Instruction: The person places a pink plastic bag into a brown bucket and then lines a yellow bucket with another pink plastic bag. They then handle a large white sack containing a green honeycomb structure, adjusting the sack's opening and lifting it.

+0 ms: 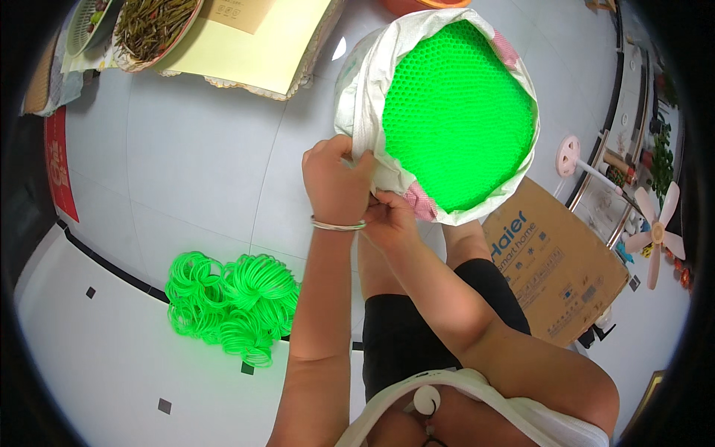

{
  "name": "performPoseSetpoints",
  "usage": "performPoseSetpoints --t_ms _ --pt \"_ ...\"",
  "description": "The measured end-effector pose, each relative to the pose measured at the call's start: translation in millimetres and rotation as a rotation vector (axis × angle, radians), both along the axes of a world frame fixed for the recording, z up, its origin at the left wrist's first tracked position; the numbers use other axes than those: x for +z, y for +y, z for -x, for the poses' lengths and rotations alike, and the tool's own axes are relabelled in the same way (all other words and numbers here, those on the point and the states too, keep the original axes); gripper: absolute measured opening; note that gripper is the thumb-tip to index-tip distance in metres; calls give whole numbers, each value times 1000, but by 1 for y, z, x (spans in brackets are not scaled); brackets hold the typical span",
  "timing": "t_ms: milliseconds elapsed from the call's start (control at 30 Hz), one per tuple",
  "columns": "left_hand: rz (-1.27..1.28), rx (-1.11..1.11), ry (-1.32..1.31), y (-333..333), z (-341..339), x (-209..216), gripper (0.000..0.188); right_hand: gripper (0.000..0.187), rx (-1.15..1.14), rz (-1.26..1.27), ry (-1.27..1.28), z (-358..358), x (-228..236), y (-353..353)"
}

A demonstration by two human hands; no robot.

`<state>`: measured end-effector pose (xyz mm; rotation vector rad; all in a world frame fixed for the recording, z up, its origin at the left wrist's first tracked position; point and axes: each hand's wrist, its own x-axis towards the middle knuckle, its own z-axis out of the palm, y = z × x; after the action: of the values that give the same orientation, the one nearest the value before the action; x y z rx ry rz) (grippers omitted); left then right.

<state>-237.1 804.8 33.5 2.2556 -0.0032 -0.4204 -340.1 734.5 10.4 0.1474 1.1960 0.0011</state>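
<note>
Head view: left hand [335, 182] is gripping the rim of the white sack [366, 104] just past the legs [465, 244], right hand [392, 220] close beside, grip hard to tell, so looks like rim-fiddling, next probably needing a steady two-handed hold.

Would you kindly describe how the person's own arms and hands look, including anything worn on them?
The left hand and right hand are both ungloved. A thin, pale, rounded bracelet circles the left wrist; none shows on the right. The left forearm and right forearm are both bare, with no sleeves.
</note>
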Motion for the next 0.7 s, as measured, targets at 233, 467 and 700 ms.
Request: performPoseSetpoints --t_ms 233,467,700 --pt "138 253 -163 -12 6 -3 14 45 5 -162 -276 9 -14 -7" --pt "450 268 239 20 -9 -28 14 48 -165 -171 -40 -9 1 -1" --pt "926 258 547 29 -20 -62 18 53 -145 40 -421 16 -50 26"
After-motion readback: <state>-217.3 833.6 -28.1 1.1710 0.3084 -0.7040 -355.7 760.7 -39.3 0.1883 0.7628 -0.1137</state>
